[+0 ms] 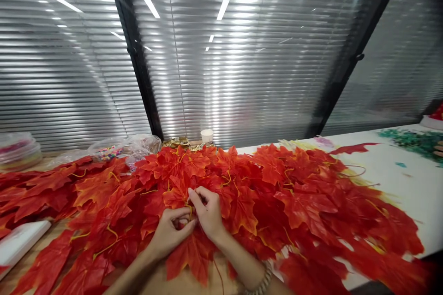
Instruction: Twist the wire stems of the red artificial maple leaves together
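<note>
Red artificial maple leaf (pixel 190 256) spreads at six o'clock below the left hand (pixel 170 234) and right hand (pixel 210 215), whose fingers pinch a yellow stem (pixel 190 211); a white paper cup (pixel 206 136) stands at twelve o'clock beyond heaped leaves (pixel 246 205).

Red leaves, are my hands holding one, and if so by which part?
The left hand and right hand hold a thin yellow stem between them, just above a red leaf; whether it is that leaf's stem cannot be told.
</note>
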### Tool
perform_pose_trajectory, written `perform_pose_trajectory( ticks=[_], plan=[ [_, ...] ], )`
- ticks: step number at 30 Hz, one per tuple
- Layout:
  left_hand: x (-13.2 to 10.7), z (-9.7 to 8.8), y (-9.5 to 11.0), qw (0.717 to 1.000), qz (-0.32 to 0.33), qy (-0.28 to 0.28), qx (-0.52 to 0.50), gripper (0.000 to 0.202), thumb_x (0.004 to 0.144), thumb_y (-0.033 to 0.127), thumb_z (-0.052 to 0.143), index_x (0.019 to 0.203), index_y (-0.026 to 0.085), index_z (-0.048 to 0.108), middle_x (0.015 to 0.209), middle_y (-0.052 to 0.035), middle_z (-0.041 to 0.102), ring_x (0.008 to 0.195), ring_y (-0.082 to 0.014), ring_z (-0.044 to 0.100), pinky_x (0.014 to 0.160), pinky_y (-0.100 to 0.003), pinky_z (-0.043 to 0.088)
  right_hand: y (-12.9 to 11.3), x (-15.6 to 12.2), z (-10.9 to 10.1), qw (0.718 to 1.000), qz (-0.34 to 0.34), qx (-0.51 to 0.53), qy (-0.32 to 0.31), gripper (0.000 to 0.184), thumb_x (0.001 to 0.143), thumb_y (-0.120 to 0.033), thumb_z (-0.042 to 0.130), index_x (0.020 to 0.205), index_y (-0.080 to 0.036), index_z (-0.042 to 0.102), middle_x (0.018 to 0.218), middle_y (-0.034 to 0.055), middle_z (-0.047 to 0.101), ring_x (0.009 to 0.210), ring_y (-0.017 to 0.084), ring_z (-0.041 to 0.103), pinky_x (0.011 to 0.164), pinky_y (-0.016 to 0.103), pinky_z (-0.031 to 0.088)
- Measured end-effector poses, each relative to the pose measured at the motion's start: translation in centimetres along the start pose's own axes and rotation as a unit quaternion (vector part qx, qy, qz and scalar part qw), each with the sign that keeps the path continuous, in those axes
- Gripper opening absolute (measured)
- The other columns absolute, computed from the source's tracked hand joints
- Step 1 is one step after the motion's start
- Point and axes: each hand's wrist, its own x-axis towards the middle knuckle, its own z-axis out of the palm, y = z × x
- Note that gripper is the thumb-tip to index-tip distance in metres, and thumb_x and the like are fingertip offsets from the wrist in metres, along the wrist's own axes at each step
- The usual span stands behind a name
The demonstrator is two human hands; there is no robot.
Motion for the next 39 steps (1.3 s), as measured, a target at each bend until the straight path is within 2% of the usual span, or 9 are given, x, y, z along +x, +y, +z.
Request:
perform_pose_trajectory(
  ticks=[3, 9, 16, 23, 26, 28, 32, 36, 39],
  plan=[
    [-0.03, 0.16, -0.26, 1.0, -0.012, -0.014, 0.004, 0.019, 0.067, 0.027, 0.059, 0.058, 0.011, 0.058, 0.048, 0.0027, 0.045, 0.046, -0.0073, 0.036, 0.044, -0.018, 0.03, 0.23, -0.19, 0.31, 1.0, -0.009, -0.002, -0.011, 0.038, 0.082, -0.035, 0.048, 0.049, -0.018, 0.038, 0.049, -0.0056, 0.032, 0.046, 0.008, 0.029, 0.046, 0.022, 0.025],
    [-0.22, 0.19, -0.16, 1.0, -0.018, -0.019, 0.01, 0.02, 0.068, 0.021, 0.05, 0.051, 0.014, 0.043, 0.048, 0.0059, 0.028, 0.046, -0.0055, 0.024, 0.043, -0.018, 0.02, 0.31, -0.47, 0.6, 0.999, -0.01, -0.016, -0.03, 0.039, 0.083, -0.034, 0.046, 0.05, -0.018, 0.033, 0.048, -0.0058, 0.029, 0.046, 0.008, 0.027, 0.045, 0.022, 0.024],
    [-0.49, 0.62, -0.45, 0.998, 0.002, 0.012, 0.058, 0.011, 0.057, 0.011, 0.045, 0.049, 0.015, 0.039, 0.047, 0.0059, 0.029, 0.045, -0.0051, 0.025, 0.042, -0.018, 0.019, -0.53, -0.57, 0.28, 0.992, -0.047, -0.097, -0.062, 0.038, 0.082, -0.033, 0.046, 0.05, -0.019, 0.031, 0.046, -0.0067, 0.026, 0.043, 0.007, 0.028, 0.046, 0.022, 0.023],
    [-0.23, 0.08, 0.03, 0.991, 0.049, 0.007, 0.122, 0.017, 0.064, 0.009, 0.043, 0.05, 0.016, 0.036, 0.049, 0.0063, 0.023, 0.046, -0.0052, 0.022, 0.043, -0.018, 0.019, 0.17, -0.29, 0.19, 0.997, -0.021, -0.065, -0.033, 0.037, 0.082, -0.034, 0.047, 0.05, -0.018, 0.04, 0.048, -0.0061, 0.032, 0.045, 0.008, 0.029, 0.047, 0.022, 0.026],
    [-0.15, -0.01, -0.01, 0.986, 0.082, 0.033, 0.143, 0.022, 0.068, 0.01, 0.044, 0.048, 0.015, 0.038, 0.048, 0.0061, 0.023, 0.045, -0.0053, 0.022, 0.042, -0.017, 0.02, -0.06, -0.34, 0.18, 0.999, -0.005, -0.043, -0.017, 0.036, 0.082, -0.034, 0.048, 0.051, -0.018, 0.043, 0.048, -0.006, 0.034, 0.045, 0.008, 0.031, 0.046, 0.021, 0.027],
    [-0.05, -0.11, 0.02, 0.982, 0.1, 0.064, 0.15, 0.022, 0.073, 0.012, 0.044, 0.051, 0.014, 0.045, 0.048, 0.0054, 0.029, 0.044, -0.0056, 0.025, 0.042, -0.016, 0.024, -0.25, -0.34, 0.13, 1.0, 0.008, -0.026, -0.006, 0.035, 0.083, -0.035, 0.047, 0.053, -0.017, 0.047, 0.047, -0.0054, 0.038, 0.045, 0.008, 0.034, 0.046, 0.021, 0.03],
    [0.07, -0.36, 0.31, 0.974, 0.126, 0.1, 0.16, 0.018, 0.08, 0.017, 0.045, 0.069, 0.012, 0.059, 0.05, 0.0037, 0.041, 0.043, -0.0064, 0.031, 0.044, -0.016, 0.032, -0.37, -0.27, -0.03, 1.0, 0.013, -0.014, -0.011, 0.035, 0.085, -0.035, 0.044, 0.056, -0.017, 0.05, 0.05, -0.0032, 0.046, 0.048, 0.01, 0.042, 0.05, 0.021, 0.035],
    [-0.07, -0.26, 0.53, 0.963, 0.154, 0.106, 0.194, 0.024, 0.08, 0.016, 0.046, 0.057, 0.012, 0.053, 0.046, 0.0053, 0.032, 0.043, -0.0061, 0.025, 0.042, -0.017, 0.027, -0.07, -0.19, -0.17, 0.999, -0.004, -0.053, -0.012, 0.036, 0.085, -0.033, 0.045, 0.053, -0.017, 0.045, 0.049, -0.0043, 0.042, 0.046, 0.009, 0.039, 0.048, 0.021, 0.033],
    [-0.18, -0.12, 0.48, 0.959, 0.169, 0.09, 0.207, 0.028, 0.08, 0.016, 0.046, 0.052, 0.013, 0.047, 0.047, 0.0054, 0.03, 0.043, -0.006, 0.024, 0.042, -0.017, 0.026, 0.22, -0.1, -0.22, 0.997, -0.014, -0.081, -0.01, 0.035, 0.086, -0.031, 0.044, 0.054, -0.017, 0.044, 0.048, -0.0048, 0.04, 0.045, 0.008, 0.038, 0.048, 0.021, 0.031]
  ],
)
